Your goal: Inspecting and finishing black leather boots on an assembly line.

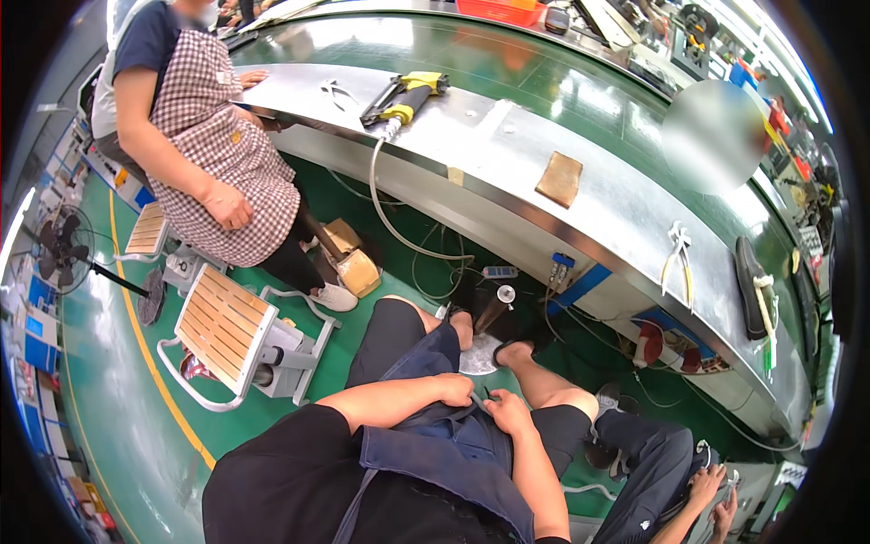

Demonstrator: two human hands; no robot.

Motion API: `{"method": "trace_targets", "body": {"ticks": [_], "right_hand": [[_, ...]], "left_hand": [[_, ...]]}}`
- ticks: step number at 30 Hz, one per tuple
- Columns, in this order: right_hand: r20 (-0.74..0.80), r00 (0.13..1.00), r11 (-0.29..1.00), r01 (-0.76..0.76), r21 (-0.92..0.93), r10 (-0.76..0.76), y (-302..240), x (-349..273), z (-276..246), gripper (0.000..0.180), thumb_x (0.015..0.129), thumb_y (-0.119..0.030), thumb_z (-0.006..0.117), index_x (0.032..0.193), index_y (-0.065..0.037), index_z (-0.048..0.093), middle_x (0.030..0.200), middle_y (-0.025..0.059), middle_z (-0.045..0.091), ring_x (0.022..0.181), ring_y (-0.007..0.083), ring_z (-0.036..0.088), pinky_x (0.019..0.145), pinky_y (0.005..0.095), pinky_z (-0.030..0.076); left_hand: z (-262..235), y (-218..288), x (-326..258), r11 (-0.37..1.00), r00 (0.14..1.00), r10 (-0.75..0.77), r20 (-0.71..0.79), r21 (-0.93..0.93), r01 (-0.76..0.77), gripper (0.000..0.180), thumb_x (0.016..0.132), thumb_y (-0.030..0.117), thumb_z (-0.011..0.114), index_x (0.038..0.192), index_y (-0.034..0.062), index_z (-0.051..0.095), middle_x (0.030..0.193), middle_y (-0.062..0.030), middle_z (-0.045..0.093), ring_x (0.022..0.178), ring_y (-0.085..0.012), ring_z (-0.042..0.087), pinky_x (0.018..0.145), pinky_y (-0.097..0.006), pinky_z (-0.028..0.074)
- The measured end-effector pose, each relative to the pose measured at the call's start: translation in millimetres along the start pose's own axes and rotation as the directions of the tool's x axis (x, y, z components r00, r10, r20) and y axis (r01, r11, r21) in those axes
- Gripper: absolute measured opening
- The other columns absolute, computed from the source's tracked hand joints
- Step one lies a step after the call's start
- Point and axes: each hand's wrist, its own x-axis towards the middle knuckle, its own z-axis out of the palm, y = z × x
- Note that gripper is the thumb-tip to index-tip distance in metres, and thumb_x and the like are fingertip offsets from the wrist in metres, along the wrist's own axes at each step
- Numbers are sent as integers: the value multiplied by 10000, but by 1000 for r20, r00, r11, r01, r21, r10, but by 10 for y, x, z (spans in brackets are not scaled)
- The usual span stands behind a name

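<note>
My left hand [456, 390] rests over my lap, its fingers closed at the edge of a dark blue apron [439, 458]. Close beside it, my right hand [509, 412] is closed too, with a small dark tip showing by its fingers. A thin greyish strip shows between the hands; what either hand grips is too small to make out. Beyond my knees runs a metal bench [507, 136]. On it lie a yellow and black air-powered gun [408, 98] with a hose, a brown rectangular block [560, 179] and pliers [678, 263].
A co-worker in a checked apron [217, 136] stands at the left, near a slatted seat [227, 322]. Another person's hands [705, 487] are at lower right. A metal post [495, 308] stands between my feet. A dark shoe [750, 290] lies on the bench's right end.
</note>
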Motion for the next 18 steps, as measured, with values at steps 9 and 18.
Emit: {"method": "trace_targets", "body": {"ticks": [9, 18], "right_hand": [[-44, 997, 997, 69, 17, -68, 40, 17, 24, 456, 891, -323, 707, 1242, -34, 676, 951, 173, 741, 942, 305, 720, 859, 402, 541], [-64, 995, 997, 79, 6, -79, 0, -5, 18, 466, 885, -324, 706, 1235, -18, 677, 958, 191, 734, 957, 326, 715, 866, 415, 540]], "left_hand": [[-52, 52, -33, 999, 999, 43, 7, -14, -43, 355, 834, 302, 642, 992, 1, 746, 1064, -219, 724, 1021, -366, 697, 881, -462, 540], [5, 12, 9, 1000, 1000, 6, 15, -5, -6, 332, 871, 330, 677, 1055, 57, 722, 1069, -177, 726, 1040, -362, 683, 869, -472, 528]]}}
